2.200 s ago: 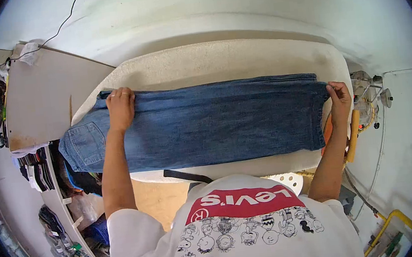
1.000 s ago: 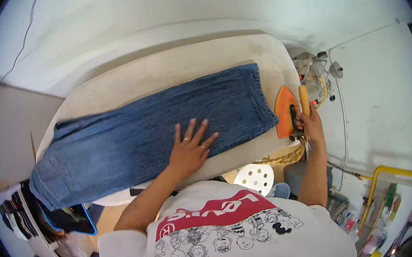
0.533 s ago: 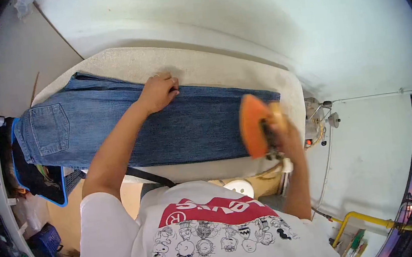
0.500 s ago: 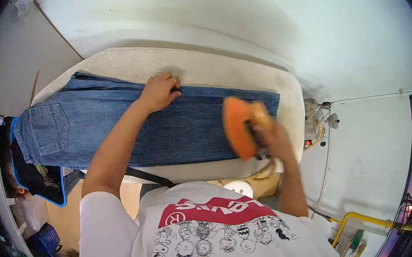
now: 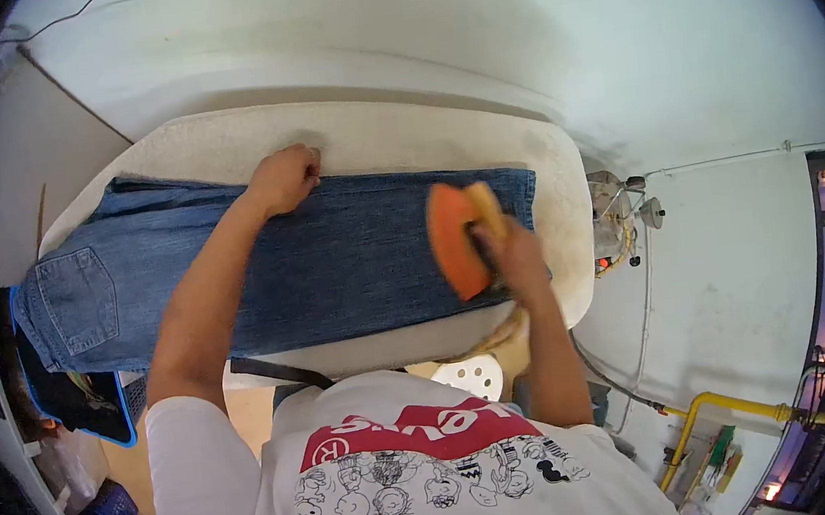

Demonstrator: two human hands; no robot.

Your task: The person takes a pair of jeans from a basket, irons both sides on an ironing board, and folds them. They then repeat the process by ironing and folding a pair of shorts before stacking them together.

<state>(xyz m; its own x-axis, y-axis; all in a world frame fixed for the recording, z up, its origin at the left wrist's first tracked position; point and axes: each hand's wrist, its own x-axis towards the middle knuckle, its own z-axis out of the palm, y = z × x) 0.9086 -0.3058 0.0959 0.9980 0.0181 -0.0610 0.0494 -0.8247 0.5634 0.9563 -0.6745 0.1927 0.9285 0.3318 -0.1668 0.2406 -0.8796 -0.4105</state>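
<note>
A pair of blue jeans (image 5: pixel 333 266) lies folded lengthwise across the pale ironing board (image 5: pixel 338 124), waist end at the left with a back pocket showing. Along the far edge of the denim, my left hand (image 5: pixel 286 178) is closed, fingers curled at the fabric's edge; the fingertips are partly hidden. My right hand (image 5: pixel 521 258) grips an iron (image 5: pixel 456 243) by its handle. The iron, with an orange body, is over the leg end of the jeans, blurred slightly by motion. Its cord (image 5: pixel 503 333) hangs down toward my body.
A blue-rimmed basket (image 5: pixel 115 438) with dark clothes is below the board's left end. A white perforated stool seat (image 5: pixel 470 377) shows under the near edge. At right are metal fittings (image 5: pixel 615 221) and a yellow pipe (image 5: pixel 740 406). A wall (image 5: pixel 408 27) rises behind the board.
My view has shifted, so the board and jeans appear further left and lower. The iron stays near the leg end in my right hand. My left fingers look more tightly curled.
</note>
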